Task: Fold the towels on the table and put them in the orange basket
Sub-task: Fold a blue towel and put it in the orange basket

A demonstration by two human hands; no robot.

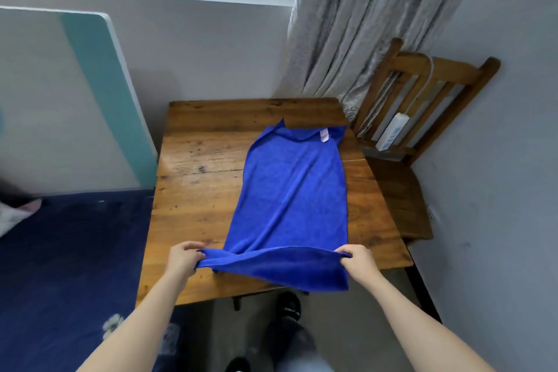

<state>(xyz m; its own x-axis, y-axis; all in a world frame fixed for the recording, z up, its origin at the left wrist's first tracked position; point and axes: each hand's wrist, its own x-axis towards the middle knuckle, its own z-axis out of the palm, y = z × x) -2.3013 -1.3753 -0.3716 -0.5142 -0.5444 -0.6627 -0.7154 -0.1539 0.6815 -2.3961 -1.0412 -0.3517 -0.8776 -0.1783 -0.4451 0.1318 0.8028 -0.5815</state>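
Note:
A bright blue towel (294, 190) lies lengthwise on the wooden table (196, 178), its far end carrying a white label and a turned-over edge. My left hand (182, 258) pinches the near left corner and my right hand (356, 260) pinches the near right corner. Both corners are lifted a little above the table's front edge, and the near edge of the towel sags between them. No orange basket is in view.
A wooden chair (422, 118) with a white power strip (392, 131) stands at the table's right, against the wall. A grey curtain (362, 24) hangs behind. A bed with a dark blue cover (69, 266) and a headboard (75, 93) lies on the left.

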